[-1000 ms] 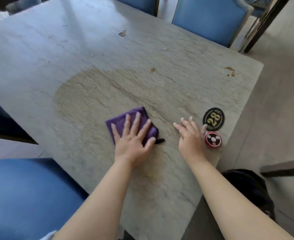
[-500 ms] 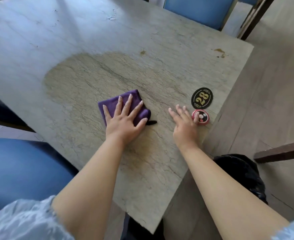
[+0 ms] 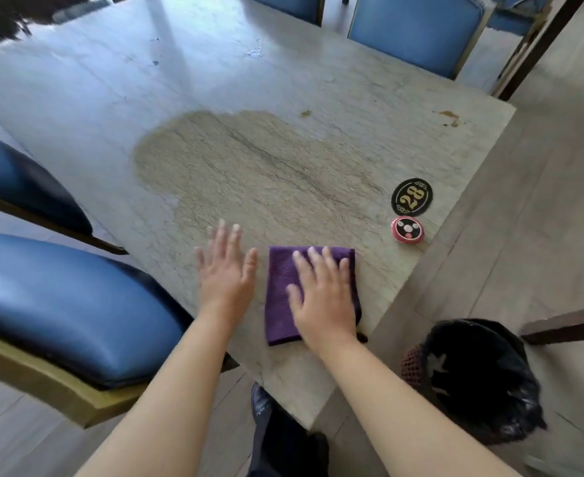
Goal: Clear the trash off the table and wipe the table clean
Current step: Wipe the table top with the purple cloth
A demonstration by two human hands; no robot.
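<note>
A folded purple cloth [image 3: 280,294] lies on the marble table [image 3: 215,80] near its front right corner. My right hand [image 3: 321,297] presses flat on the cloth with fingers spread. Just left of it, my left hand [image 3: 225,270] rests flat on the bare table, fingers apart, holding nothing. Beyond the hands spreads a large damp patch [image 3: 249,160]. Small brown stains sit further off, one [image 3: 306,112] past the patch and another [image 3: 450,117] near the far right corner.
A black oval plaque marked 28 [image 3: 411,197] and a red round call button [image 3: 408,230] sit by the right edge. A bin lined with a black bag [image 3: 473,376] stands on the floor to the right. Blue chairs stand at the left [image 3: 60,304] and far side [image 3: 418,32].
The cloth has passed from under my left hand to under my right hand and sits nearer the front edge. My left hand now lies bare on the table beside it.
</note>
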